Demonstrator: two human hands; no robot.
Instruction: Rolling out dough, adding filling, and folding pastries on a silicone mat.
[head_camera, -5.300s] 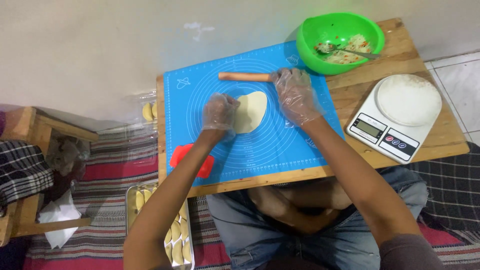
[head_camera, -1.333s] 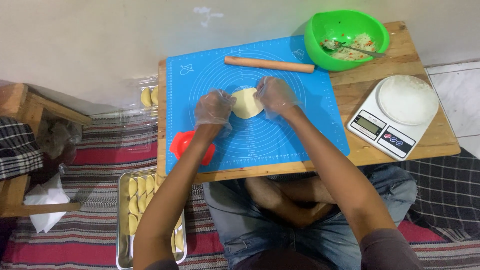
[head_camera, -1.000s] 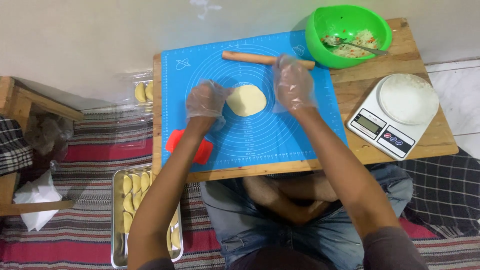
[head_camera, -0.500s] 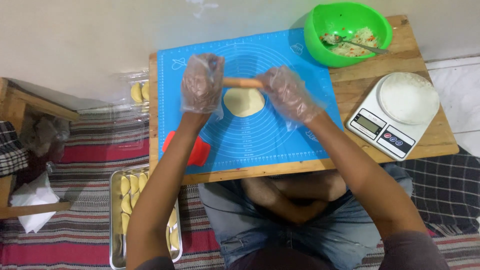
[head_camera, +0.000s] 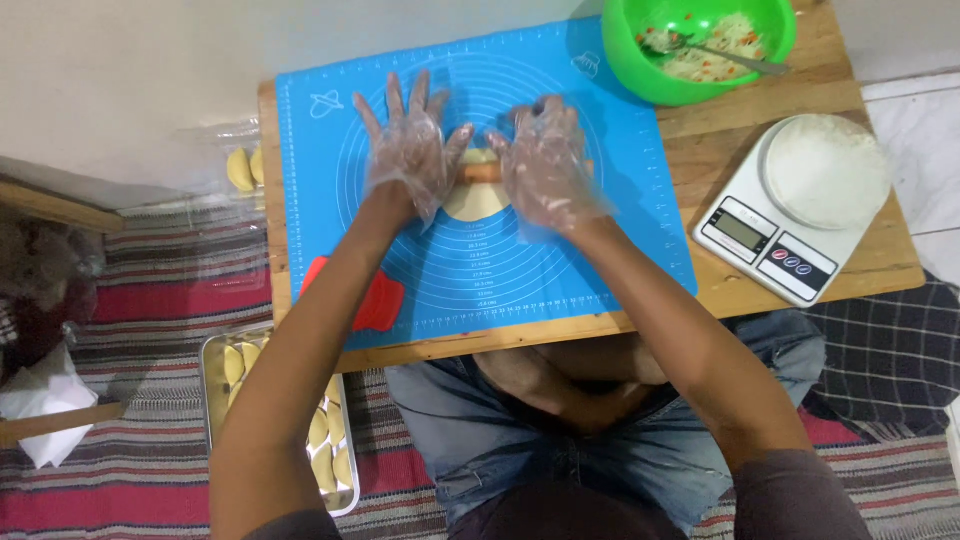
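Left hand: the gloved left hand (head_camera: 408, 150) lies flat, fingers spread, palm down on the left end of the rolling pin (head_camera: 482, 172); its grip is released, pressing rather than clasping.
Right hand: the gloved right hand (head_camera: 548, 165) lies palm down on the pin's right end, fingers loosely curved over it, likewise not clenched.
Rolling pin: a slim wooden pin, only its middle showing between the two palms, lying left to right across the dough.
Dough: a pale dough round (head_camera: 474, 196) sits under the pin near the middle of the blue silicone mat (head_camera: 600, 250), its near edge showing below the pin.
Progress: judging by its small, thickish outline, the round looks only partly rolled. Folded pastries already fill a metal tray (head_camera: 213, 350) on the floor at near left, and a few more lie on clear plastic (head_camera: 240, 168) at far left.
Filling: a green bowl (head_camera: 700, 45) of chopped filling with a spoon stands at far right, well apart from the dough.
Edges: the mat leaves a bare wooden strip of the counter (head_camera: 720, 130) at right.
Open room: the mat is bare around the dough; a red scraper (head_camera: 370, 295) lies at its near-left edge, and a white kitchen scale (head_camera: 795, 205) sits to the right, off the mat.
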